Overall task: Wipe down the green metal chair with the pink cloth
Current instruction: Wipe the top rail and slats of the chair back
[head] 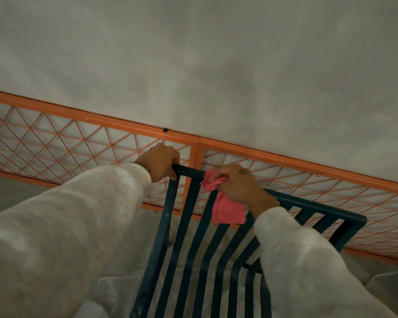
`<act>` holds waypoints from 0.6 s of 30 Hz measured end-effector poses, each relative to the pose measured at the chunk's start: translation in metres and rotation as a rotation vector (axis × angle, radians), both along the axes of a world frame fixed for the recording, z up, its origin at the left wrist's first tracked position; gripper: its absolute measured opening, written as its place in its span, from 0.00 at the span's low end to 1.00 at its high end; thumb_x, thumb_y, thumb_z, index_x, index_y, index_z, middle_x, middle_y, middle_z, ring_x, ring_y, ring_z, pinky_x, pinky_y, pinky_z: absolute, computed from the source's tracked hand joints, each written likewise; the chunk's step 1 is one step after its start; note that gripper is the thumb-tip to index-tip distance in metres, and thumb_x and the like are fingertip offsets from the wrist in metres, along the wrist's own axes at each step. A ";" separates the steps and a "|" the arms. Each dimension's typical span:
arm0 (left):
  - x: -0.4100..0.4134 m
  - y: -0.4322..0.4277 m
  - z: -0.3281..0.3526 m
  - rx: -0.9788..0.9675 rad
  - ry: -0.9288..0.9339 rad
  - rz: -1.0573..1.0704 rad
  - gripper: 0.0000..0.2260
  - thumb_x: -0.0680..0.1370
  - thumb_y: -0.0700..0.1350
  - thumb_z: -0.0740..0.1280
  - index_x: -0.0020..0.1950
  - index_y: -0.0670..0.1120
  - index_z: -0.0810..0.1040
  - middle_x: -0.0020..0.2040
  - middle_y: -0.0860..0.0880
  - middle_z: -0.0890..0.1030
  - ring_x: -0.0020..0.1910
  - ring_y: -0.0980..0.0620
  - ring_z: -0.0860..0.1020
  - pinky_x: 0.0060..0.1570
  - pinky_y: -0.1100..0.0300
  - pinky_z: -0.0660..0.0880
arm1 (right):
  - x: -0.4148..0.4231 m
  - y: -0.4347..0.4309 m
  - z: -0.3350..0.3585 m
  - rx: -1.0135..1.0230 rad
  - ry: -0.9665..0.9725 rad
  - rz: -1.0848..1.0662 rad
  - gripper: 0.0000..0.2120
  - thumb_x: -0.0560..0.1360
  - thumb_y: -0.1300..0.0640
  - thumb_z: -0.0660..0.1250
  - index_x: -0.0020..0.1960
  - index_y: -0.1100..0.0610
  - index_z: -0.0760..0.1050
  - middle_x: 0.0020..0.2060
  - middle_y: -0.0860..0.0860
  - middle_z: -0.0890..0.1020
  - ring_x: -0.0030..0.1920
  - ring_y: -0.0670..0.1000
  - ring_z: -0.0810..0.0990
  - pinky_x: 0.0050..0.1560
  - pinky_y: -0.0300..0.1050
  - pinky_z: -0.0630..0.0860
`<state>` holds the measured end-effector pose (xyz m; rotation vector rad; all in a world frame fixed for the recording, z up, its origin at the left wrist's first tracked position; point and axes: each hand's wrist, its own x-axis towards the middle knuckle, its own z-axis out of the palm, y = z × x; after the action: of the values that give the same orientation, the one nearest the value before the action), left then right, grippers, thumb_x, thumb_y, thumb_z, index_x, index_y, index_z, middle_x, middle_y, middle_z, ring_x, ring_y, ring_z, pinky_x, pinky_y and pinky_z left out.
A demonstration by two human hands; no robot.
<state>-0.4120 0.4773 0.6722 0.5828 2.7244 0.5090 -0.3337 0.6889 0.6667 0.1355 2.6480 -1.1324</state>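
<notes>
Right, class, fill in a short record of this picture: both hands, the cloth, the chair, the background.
left hand: grips the top corner of the dark green slatted metal chair
right hand: holds the crumpled pink cloth against the chair's top rail
cloth: part hangs over the slats
background: orange metal lattice fence, pale grey wall

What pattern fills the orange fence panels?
The fence panels show a diamond wire lattice; head view.

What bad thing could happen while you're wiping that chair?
The loose end of the crumpled pink cloth hangs by the slats of the dark green metal chair, so it might snag there. The left hand grips only one corner of the top rail; hard rubbing by the right hand could tip the chair.
</notes>
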 end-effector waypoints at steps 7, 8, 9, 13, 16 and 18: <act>0.004 0.001 0.000 -0.008 0.009 0.015 0.12 0.72 0.42 0.75 0.54 0.45 0.81 0.51 0.45 0.80 0.47 0.47 0.80 0.52 0.51 0.79 | 0.002 0.037 0.008 0.281 -0.100 -0.051 0.10 0.73 0.62 0.67 0.38 0.50 0.83 0.44 0.48 0.85 0.46 0.46 0.83 0.45 0.37 0.79; 0.005 0.001 0.000 -0.008 0.008 0.018 0.12 0.72 0.42 0.75 0.54 0.45 0.81 0.51 0.45 0.80 0.47 0.47 0.80 0.52 0.52 0.79 | 0.000 0.029 0.005 0.322 -0.096 -0.053 0.08 0.72 0.58 0.65 0.40 0.50 0.82 0.45 0.49 0.85 0.46 0.48 0.82 0.48 0.42 0.80; 0.005 0.001 0.000 -0.008 0.008 0.018 0.12 0.72 0.42 0.75 0.55 0.45 0.81 0.51 0.45 0.80 0.47 0.47 0.80 0.51 0.53 0.79 | -0.002 0.021 0.000 0.348 -0.081 -0.042 0.08 0.71 0.56 0.63 0.42 0.50 0.82 0.46 0.49 0.84 0.47 0.49 0.82 0.49 0.45 0.81; 0.006 0.001 -0.001 0.002 0.030 0.018 0.11 0.73 0.42 0.74 0.55 0.44 0.81 0.50 0.45 0.81 0.47 0.47 0.79 0.47 0.58 0.75 | -0.006 -0.020 -0.004 0.467 0.038 0.047 0.06 0.75 0.57 0.66 0.51 0.52 0.80 0.50 0.49 0.81 0.53 0.51 0.79 0.56 0.48 0.78; 0.007 -0.001 -0.007 0.022 0.035 0.020 0.13 0.73 0.42 0.74 0.56 0.45 0.80 0.52 0.45 0.81 0.48 0.47 0.79 0.45 0.59 0.72 | -0.008 -0.043 -0.003 0.534 0.084 0.089 0.09 0.77 0.58 0.65 0.56 0.54 0.79 0.54 0.50 0.79 0.55 0.52 0.76 0.56 0.45 0.74; 0.006 -0.006 -0.012 0.050 0.016 0.031 0.14 0.72 0.41 0.73 0.57 0.45 0.80 0.54 0.45 0.81 0.50 0.47 0.79 0.46 0.60 0.72 | -0.008 -0.055 -0.001 0.563 0.135 0.098 0.08 0.77 0.59 0.65 0.55 0.55 0.80 0.52 0.52 0.81 0.52 0.53 0.78 0.51 0.45 0.75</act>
<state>-0.4063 0.4717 0.6602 0.5605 2.7463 0.5837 -0.3413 0.6335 0.6658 0.0320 2.9830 -0.3524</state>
